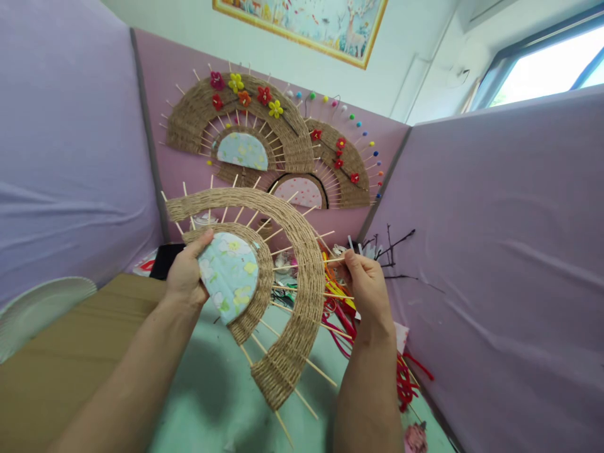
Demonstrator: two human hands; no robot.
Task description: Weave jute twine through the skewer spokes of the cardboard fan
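Observation:
My left hand grips a woven twine fan by its floral fabric centre, thumb on the inner woven band, holding it upright above the table. Thin wooden sticks radiate from the fan's arcs. My right hand is closed in a pinch on the tip of one of the sticks at the fan's right side; a small pale object also pokes up from its fingers, too small to name.
Two finished fans with felt flowers and coloured beads hang on the pink partition behind. A tangle of red and orange cords and dark twigs lies at the right. Brown cardboard and white paper plates lie left.

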